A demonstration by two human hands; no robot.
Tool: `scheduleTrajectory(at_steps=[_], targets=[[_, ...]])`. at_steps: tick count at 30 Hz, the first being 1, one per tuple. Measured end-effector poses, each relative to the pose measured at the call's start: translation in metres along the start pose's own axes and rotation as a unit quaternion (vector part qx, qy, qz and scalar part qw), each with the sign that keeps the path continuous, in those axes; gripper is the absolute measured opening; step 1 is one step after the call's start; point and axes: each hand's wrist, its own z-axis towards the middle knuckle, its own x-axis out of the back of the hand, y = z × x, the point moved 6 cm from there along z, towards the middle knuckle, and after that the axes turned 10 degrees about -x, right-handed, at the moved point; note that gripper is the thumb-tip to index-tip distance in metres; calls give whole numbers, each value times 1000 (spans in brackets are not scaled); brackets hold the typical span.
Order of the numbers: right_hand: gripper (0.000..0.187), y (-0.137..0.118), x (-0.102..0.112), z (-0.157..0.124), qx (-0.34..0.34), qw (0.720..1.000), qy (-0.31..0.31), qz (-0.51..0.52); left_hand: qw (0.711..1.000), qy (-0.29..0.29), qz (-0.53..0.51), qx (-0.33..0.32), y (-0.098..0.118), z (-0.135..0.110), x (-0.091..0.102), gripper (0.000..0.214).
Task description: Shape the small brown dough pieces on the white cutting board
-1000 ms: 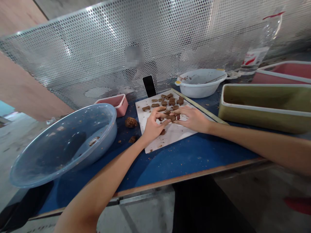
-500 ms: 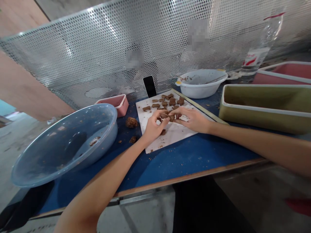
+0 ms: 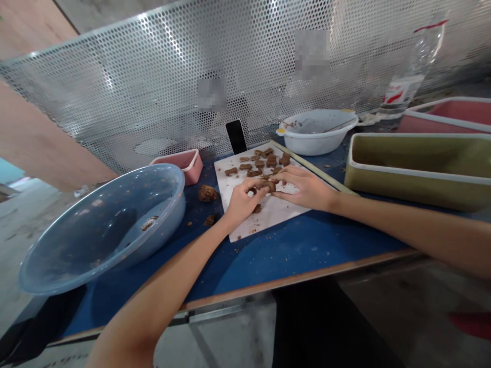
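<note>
My left hand [image 3: 242,200] is closed on a brown dough-like piece [image 3: 270,187], pinched between thumb and fingers over a white board [image 3: 241,229]. My right hand [image 3: 303,188] sits just right of that piece with its thumb and fingers apart; its index fingertip is close to the piece, and I cannot tell whether they touch. Several small brown shaped pieces [image 3: 260,164], some bone-like, lie on the far half of the board. Another brown bit [image 3: 257,208] is beside my left thumb, partly hidden by the hand.
A large blue basin [image 3: 169,230] stands at the left, by a pink box [image 3: 195,167] and a brown lump [image 3: 207,193]. Behind the board are a phone [image 3: 236,137] and a white bowl [image 3: 314,142]. A green trough [image 3: 414,186] and bottle [image 3: 404,92] stand right. Perforated metal closes the back.
My right hand's fingers have spread and drawn slightly back from the brown piece, so more of it shows. My left hand stays in place, holding it.
</note>
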Motion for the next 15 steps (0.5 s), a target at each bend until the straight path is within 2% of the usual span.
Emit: scheduleTrajectory(at_steps=[6, 11, 15], targets=[[30, 0, 2, 2, 22, 999, -35, -18, 1000, -6, 9, 2, 4, 0, 3, 39], [28, -1, 3, 2, 45, 998, -36, -15, 1000, 0, 3, 18, 0, -2, 2, 40], [26, 0, 3, 2, 34, 999, -22, 4, 1000, 4, 5, 17, 1, -2, 1, 39]])
